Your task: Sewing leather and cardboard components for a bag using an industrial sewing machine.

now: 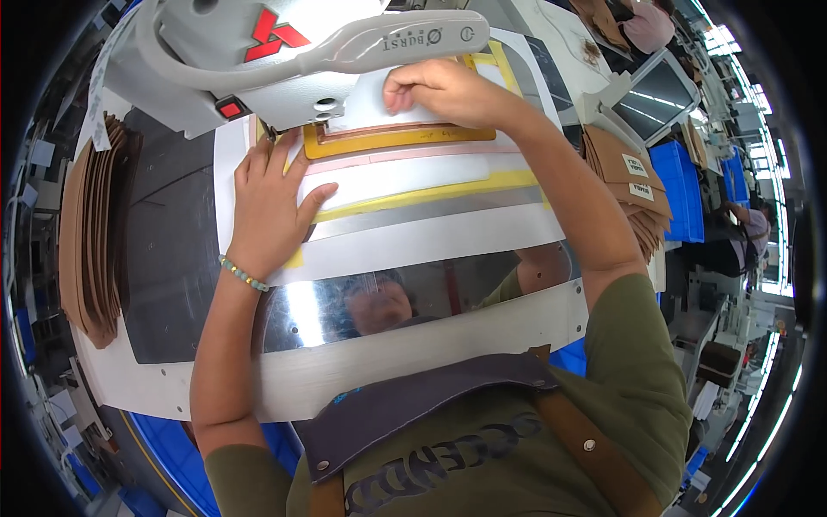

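My left hand point(267, 198) lies with fingers spread on a white template board point(388, 246) with yellow and pink strips, its fingertips beside the needle area of a large white sewing machine point(189, 52). My right hand point(448, 90) is over the back of the board, behind a yellow frame point(405, 136) with a brown strip along its inside. Its fingers are curled down, and what they hold, if anything, is hidden. A grey curved lever point(388, 39) passes just above it.
Stacked brown pieces stand at left point(90, 233) and right point(624, 181). A shiny metal plate point(422, 293) spans the near edge. Blue bins point(676, 194) and a screen point(655, 95) are on the right. Co-workers point(749, 237) sit at the far right and upper right point(646, 26).
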The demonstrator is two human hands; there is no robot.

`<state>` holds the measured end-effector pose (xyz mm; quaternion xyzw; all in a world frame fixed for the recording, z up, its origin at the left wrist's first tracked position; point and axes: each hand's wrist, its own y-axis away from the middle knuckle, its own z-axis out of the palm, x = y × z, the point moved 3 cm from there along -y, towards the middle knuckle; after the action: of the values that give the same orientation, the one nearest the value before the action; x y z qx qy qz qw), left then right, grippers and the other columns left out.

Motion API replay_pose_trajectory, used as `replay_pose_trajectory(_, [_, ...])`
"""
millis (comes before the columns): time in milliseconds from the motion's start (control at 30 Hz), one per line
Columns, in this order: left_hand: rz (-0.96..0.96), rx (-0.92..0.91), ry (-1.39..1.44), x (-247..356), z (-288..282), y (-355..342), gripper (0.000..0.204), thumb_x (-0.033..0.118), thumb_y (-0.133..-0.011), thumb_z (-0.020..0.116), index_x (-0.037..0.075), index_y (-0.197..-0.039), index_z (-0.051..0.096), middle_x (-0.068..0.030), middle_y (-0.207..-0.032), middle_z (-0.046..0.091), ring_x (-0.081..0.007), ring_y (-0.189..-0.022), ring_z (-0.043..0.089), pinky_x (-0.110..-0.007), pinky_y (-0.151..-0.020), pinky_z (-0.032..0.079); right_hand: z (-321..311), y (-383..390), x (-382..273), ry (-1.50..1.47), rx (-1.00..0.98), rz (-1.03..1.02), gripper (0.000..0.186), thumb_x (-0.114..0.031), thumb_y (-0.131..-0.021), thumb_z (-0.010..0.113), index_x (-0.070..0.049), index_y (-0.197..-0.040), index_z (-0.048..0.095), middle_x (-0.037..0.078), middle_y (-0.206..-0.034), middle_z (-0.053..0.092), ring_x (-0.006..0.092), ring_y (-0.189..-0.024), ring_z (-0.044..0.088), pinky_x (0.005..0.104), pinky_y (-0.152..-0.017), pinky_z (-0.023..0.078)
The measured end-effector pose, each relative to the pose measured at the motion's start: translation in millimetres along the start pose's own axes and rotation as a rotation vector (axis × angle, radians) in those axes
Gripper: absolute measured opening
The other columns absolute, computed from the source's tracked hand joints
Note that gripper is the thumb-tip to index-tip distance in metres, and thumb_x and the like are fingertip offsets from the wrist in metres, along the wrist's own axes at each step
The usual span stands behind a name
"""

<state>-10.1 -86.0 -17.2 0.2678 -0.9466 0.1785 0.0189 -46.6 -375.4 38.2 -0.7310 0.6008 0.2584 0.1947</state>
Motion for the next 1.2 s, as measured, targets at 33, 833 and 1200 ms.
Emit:
replay_pose_trajectory(33, [-0.011, -0.025, -0.012, 0, 1, 0, 0.064, 0.053, -0.105, 0.058, 0.003, -0.145, 0.065, -0.0184, -0.162, 0.048, -0.0424, -0.152, 0.036, -0.054, -0.125, 0.024, 9, -6, -4, -0.29, -0.033, -0.004, 0.023, -0.005, -0.1, 0.048, -0.004, -0.106, 0.071, 0.009, -0.098, 0.075, 0.0198, -0.09, 0.068, 0.0354, -0.084, 0.054])
replay_pose_trajectory(833, [-0.672, -0.118, -0.679, -321, -165, 92, 0.022, 0.003, -0.095, 0.058, 0.0, -0.106, 0.076, -0.0241, -0.108, 0.075, -0.0428, -0.107, 0.071, -0.052, -0.095, 0.056, 16, 83, 11, -0.265, 0.62, -0.05, 0.026, 0.006, -0.101, 0.049, 0.003, -0.109, 0.074, 0.012, -0.122, 0.073, 0.0187, -0.113, 0.068, 0.0299, -0.094, 0.054])
replay_pose_trajectory(1200, [-0.637, -0.132, -0.553, -379, -157, 77, 0.021, 0.007, -0.095, 0.061, 0.006, -0.107, 0.078, -0.022, -0.111, 0.076, -0.0419, -0.11, 0.071, -0.051, -0.097, 0.056, 25, 81, 8, -0.166, 0.601, -0.063, 0.02, 0.009, -0.097, 0.056, 0.004, -0.102, 0.075, 0.012, -0.114, 0.074, 0.0193, -0.107, 0.07, 0.03, -0.095, 0.054])
